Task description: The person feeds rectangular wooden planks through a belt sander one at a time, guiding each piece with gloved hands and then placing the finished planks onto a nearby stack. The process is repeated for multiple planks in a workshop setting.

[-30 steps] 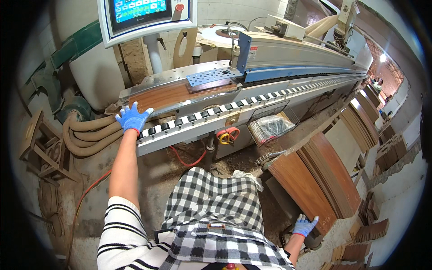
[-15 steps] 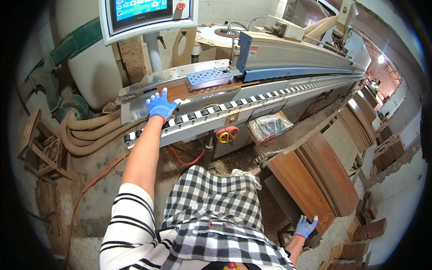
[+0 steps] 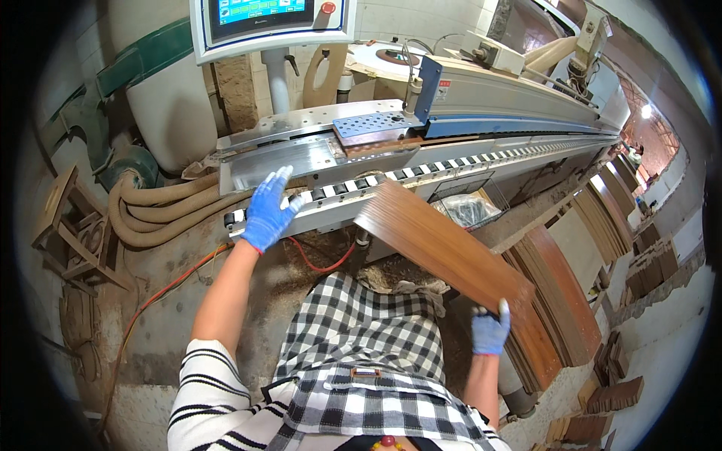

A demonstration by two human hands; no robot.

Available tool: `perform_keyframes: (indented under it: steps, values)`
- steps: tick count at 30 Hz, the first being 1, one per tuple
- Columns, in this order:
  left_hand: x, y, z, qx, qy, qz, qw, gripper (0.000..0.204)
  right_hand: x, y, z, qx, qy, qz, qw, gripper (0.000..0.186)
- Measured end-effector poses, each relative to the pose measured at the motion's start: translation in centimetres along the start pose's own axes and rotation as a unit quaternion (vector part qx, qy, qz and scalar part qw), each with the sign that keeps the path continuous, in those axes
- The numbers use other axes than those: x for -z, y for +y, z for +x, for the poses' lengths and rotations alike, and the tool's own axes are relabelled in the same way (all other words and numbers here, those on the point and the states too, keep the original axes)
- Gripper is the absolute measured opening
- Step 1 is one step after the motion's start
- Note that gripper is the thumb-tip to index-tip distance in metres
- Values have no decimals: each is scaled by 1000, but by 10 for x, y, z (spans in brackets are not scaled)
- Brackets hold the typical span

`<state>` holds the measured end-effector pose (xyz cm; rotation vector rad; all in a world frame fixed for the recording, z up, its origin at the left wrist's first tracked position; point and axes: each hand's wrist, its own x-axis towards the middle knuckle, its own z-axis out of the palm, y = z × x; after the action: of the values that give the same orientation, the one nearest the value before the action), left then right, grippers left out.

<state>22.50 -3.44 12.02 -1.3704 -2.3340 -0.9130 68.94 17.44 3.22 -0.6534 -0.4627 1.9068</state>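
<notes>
Both my hands wear blue gloves. My right hand (image 3: 490,331) grips the near end of a long brown wooden panel (image 3: 444,249), which slants up and left toward the roller conveyor (image 3: 421,170) of the edge-banding machine (image 3: 496,105). The panel's far end hangs just before the conveyor. My left hand (image 3: 269,210) hovers with fingers spread in front of the conveyor's left end, holding nothing. Another wooden piece (image 3: 391,143) lies under the machine's blue perforated plate (image 3: 376,125).
A stack of brown panels (image 3: 556,301) leans at my right. A control screen (image 3: 271,22) hangs above the machine. Ribbed dust hoses (image 3: 158,214) and an orange cable (image 3: 173,286) lie on the floor at left, beside wooden frames (image 3: 71,233).
My right hand has picked a panel from the stack and lifted it toward the conveyor. My left hand moved right along the conveyor and now hovers just in front of it.
</notes>
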Motion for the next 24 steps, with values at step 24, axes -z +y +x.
perform_keyframes:
  steps: [24]
  values:
    - [33, -56, 20, 205, -158, 260, 930, 72, -103, 88, 74, 29, -201, -435, 877, 34]
